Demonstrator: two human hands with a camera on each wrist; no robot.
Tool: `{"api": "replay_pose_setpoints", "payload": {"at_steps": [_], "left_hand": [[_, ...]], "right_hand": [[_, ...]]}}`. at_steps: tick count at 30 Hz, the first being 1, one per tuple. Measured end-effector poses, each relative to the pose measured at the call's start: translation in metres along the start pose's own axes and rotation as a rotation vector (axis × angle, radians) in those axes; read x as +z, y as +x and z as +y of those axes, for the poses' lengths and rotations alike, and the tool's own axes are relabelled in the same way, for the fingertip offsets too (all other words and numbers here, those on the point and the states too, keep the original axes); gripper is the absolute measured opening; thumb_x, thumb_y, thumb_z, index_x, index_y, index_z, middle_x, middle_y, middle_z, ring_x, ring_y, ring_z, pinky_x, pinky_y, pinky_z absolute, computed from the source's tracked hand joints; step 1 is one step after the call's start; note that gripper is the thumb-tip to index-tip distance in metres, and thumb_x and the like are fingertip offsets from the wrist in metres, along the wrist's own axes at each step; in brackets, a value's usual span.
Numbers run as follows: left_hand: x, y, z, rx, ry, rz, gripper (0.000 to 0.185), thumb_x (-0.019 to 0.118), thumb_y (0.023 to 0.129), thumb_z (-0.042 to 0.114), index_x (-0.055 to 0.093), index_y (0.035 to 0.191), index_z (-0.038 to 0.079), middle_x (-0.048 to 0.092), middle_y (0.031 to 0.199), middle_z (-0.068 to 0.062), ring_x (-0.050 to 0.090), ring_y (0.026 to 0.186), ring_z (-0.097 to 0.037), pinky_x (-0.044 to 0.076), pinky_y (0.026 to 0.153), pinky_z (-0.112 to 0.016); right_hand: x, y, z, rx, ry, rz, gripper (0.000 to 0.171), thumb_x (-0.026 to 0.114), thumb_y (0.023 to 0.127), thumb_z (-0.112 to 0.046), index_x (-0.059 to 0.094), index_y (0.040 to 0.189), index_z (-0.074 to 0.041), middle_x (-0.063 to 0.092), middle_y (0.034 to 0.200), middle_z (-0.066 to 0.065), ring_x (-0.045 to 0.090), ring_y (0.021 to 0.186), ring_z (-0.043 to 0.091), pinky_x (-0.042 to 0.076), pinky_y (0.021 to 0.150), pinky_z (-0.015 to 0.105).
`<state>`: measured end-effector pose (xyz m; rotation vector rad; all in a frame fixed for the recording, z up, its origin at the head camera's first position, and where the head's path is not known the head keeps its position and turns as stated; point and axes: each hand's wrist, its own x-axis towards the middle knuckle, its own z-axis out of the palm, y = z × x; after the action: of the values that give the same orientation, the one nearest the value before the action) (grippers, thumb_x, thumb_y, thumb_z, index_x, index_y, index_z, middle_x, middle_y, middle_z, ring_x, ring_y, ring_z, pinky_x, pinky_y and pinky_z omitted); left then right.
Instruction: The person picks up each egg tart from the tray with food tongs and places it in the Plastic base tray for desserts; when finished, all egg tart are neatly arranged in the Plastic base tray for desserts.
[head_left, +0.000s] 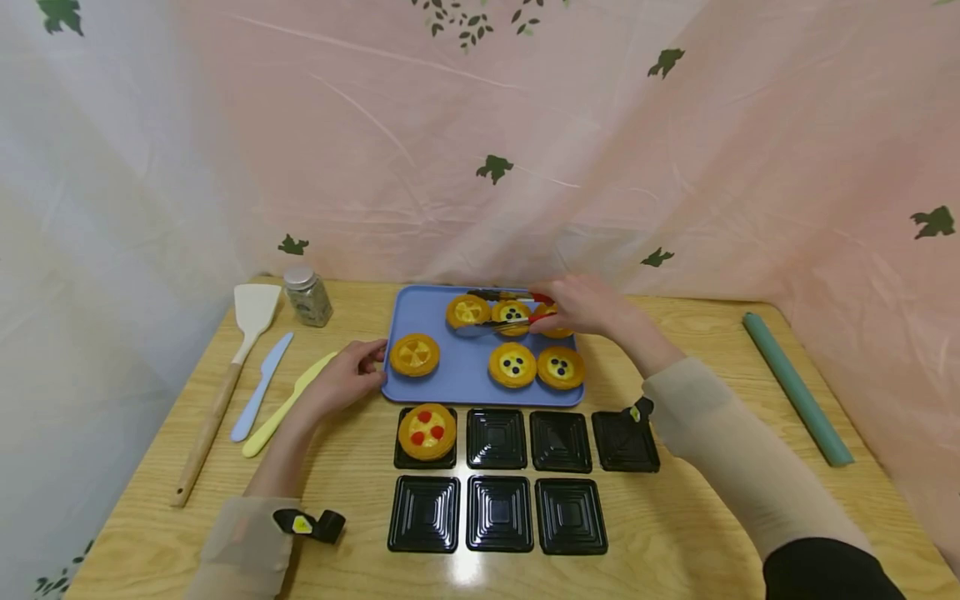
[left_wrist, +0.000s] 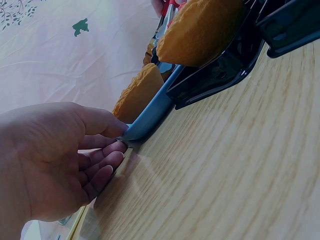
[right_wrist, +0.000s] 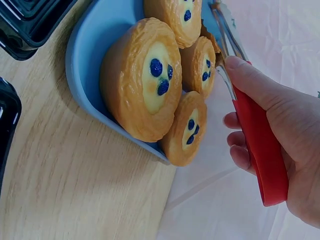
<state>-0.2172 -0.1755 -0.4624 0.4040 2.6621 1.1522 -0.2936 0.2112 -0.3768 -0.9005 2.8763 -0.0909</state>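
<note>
Fingers (right_wrist: 240,150) of the right hand (head_left: 581,307) are squeezing red-handled tongs (right_wrist: 260,145) around a blueberry tart (head_left: 512,314) at the tray's (head_left: 465,379) 12 o'clock while the left hand (head_left: 341,379) is pinching the tray's 9 o'clock edge, so a loose squeeze is risking a dropped tart.

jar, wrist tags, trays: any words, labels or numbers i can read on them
No readable text in any view.
Jar: no label lettering can be made out; too small.
Yellow tag on the left wrist strap: a dark mark, too small to read.
Yellow tag on the right wrist strap: too small to read.
Black trays: only moulded ridges, no lettering.
</note>
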Motion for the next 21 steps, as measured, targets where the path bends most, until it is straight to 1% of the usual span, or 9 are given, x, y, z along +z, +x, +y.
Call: {"api": "replay_pose_setpoints", "payload": {"at_steps": [2,5,8,12,17,21], "left_hand": [[0.000,0.000,0.000,-0.002,0.000,-0.001,0.063,0.063,0.092,0.010,0.046,0.150,-0.008,0.060,0.120,-0.020,0.054,0.098,-0.024,0.043,0.085,-0.033],[0.000,-0.001,0.001,-0.008,-0.001,0.000,0.063,0.063,0.092,0.011,0.046,0.150,-0.008,0.060,0.121,-0.020,0.054,0.098,-0.024,0.043,0.085,-0.032],[0.000,-0.002,0.002,-0.011,-0.003,0.000,0.064,0.063,0.092,0.011,0.045,0.150,-0.008,0.060,0.122,-0.021,0.054,0.098,-0.024,0.043,0.085,-0.032],[0.000,-0.002,0.002,-0.014,-0.003,0.002,0.064,0.063,0.092,0.011,0.045,0.150,-0.008,0.060,0.122,-0.021,0.054,0.099,-0.024,0.043,0.085,-0.033],[0.000,-0.001,0.002,-0.013,0.002,0.007,0.064,0.064,0.092,0.012,0.046,0.150,-0.007,0.060,0.122,-0.021,0.054,0.098,-0.025,0.043,0.085,-0.032],[-0.001,-0.001,0.001,-0.010,0.000,0.007,0.064,0.064,0.092,0.012,0.046,0.150,-0.007,0.061,0.122,-0.021,0.055,0.098,-0.024,0.043,0.085,-0.032]], "right_hand": [[0.001,-0.001,-0.001,-0.002,-0.004,0.008,0.052,0.078,0.087,-0.050,0.069,0.120,-0.011,0.073,0.102,0.007,0.062,0.081,0.023,0.050,0.072,0.040],[0.003,-0.002,-0.002,0.001,-0.011,0.021,0.057,0.077,0.088,-0.050,0.068,0.126,-0.010,0.075,0.106,0.008,0.064,0.083,0.024,0.052,0.074,0.041],[0.005,-0.003,-0.002,0.010,-0.019,0.035,0.065,0.077,0.087,-0.051,0.065,0.136,-0.009,0.075,0.114,0.009,0.066,0.088,0.025,0.053,0.078,0.043],[0.010,-0.005,-0.001,0.023,-0.011,0.045,0.072,0.077,0.087,-0.052,0.061,0.142,-0.009,0.072,0.125,0.012,0.067,0.095,0.028,0.054,0.082,0.046],[0.014,-0.008,-0.001,0.026,0.014,0.062,0.075,0.077,0.086,-0.053,0.060,0.143,-0.008,0.069,0.133,0.013,0.068,0.101,0.029,0.055,0.084,0.046],[0.016,-0.007,-0.001,0.018,0.015,0.079,0.073,0.077,0.086,-0.053,0.061,0.142,-0.008,0.069,0.133,0.014,0.068,0.102,0.030,0.055,0.084,0.047]]}}
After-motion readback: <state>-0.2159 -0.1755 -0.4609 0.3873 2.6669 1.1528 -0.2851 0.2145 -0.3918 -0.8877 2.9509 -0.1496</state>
